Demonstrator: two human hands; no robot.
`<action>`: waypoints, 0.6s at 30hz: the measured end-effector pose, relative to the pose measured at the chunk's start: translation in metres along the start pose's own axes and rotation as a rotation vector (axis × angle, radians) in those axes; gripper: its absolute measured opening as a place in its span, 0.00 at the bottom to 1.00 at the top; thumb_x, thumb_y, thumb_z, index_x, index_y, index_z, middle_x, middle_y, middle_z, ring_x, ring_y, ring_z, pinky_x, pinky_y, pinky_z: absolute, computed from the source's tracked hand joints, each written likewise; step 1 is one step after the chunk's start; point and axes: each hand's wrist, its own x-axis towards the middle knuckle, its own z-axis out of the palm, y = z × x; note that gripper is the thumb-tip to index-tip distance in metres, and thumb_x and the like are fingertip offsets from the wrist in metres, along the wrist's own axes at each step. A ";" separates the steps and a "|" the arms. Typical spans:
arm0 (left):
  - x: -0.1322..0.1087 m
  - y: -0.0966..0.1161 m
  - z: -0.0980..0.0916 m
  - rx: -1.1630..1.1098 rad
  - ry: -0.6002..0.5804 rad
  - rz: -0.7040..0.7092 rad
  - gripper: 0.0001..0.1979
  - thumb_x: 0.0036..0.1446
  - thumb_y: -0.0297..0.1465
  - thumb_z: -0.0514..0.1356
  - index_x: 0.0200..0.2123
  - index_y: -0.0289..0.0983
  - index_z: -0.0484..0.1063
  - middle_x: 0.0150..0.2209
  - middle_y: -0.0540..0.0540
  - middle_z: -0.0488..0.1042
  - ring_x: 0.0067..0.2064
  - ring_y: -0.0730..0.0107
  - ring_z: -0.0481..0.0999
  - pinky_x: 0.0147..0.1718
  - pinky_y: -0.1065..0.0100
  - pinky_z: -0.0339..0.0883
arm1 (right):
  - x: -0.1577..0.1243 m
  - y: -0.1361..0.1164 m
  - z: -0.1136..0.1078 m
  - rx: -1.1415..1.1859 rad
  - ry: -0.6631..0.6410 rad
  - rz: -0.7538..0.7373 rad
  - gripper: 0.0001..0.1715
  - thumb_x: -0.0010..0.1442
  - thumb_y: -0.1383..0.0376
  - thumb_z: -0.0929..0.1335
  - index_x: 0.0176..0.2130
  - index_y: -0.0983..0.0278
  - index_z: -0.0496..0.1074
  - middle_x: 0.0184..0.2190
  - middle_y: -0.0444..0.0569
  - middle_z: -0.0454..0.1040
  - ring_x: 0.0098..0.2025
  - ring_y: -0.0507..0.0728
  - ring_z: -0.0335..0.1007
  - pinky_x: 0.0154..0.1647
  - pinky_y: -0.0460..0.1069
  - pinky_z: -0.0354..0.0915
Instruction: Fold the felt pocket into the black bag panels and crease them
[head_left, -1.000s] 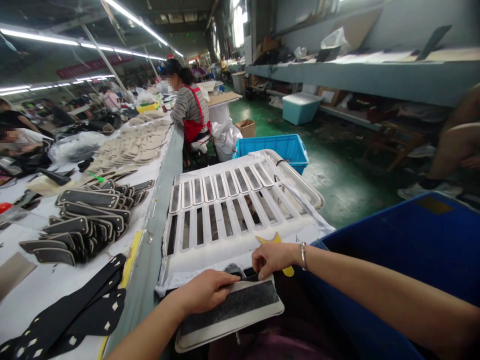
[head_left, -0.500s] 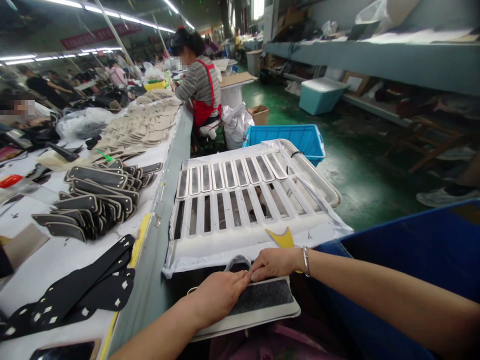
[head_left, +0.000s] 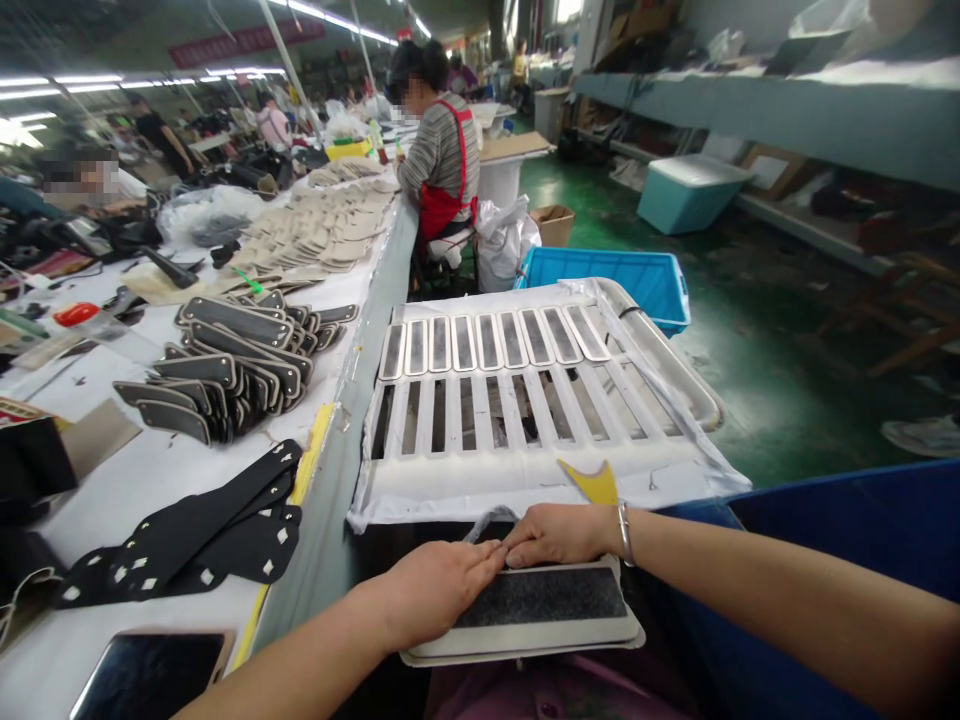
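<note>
A flat cream piece with a black rough strip point(head_left: 547, 610) lies low in front of me. My left hand point(head_left: 435, 585) presses on its left end, fingers together. My right hand point(head_left: 559, 535), with a bracelet at the wrist, pinches at the piece's upper edge, fingertips touching those of my left hand. A grey loop point(head_left: 487, 520) shows just above the fingers. Beyond the hands stands a white slatted rack point(head_left: 525, 470) with several similar pieces in its far row. A yellow scraper point(head_left: 592, 480) rests on the rack's near edge.
A long white table point(head_left: 150, 480) at left carries stacks of dark strips point(head_left: 225, 375), black punched pieces point(head_left: 187, 545), beige cut parts point(head_left: 330, 225) and a phone point(head_left: 142, 675). A person in a red apron point(head_left: 439, 150) sits further along. Blue bins: point(head_left: 622, 280) ahead, point(head_left: 862, 530) at right.
The view has swung left and down a little. My two hands have drawn together on the piece, so that their fingertips now touch; the piece lies flatter.
</note>
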 end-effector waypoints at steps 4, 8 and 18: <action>-0.019 -0.005 -0.013 -0.059 -0.007 -0.086 0.30 0.54 0.19 0.49 0.60 0.39 0.56 0.59 0.44 0.62 0.58 0.66 0.64 0.57 0.66 0.57 | 0.005 -0.005 0.000 0.017 0.020 -0.014 0.24 0.61 0.54 0.61 0.48 0.66 0.74 0.40 0.46 0.75 0.40 0.55 0.68 0.42 0.45 0.61; -0.043 -0.014 -0.012 -0.042 0.023 -0.150 0.28 0.56 0.20 0.49 0.60 0.39 0.56 0.60 0.45 0.61 0.59 0.69 0.63 0.58 0.66 0.56 | 0.014 -0.011 -0.001 0.024 -0.009 -0.020 0.25 0.61 0.54 0.61 0.48 0.66 0.73 0.38 0.46 0.74 0.39 0.55 0.67 0.42 0.46 0.61; -0.066 -0.021 -0.007 0.050 0.108 -0.121 0.25 0.57 0.20 0.49 0.59 0.33 0.57 0.59 0.41 0.63 0.59 0.67 0.63 0.58 0.67 0.58 | 0.056 -0.032 0.003 -0.061 -0.025 -0.093 0.21 0.62 0.56 0.60 0.41 0.66 0.75 0.27 0.42 0.67 0.30 0.51 0.60 0.34 0.44 0.59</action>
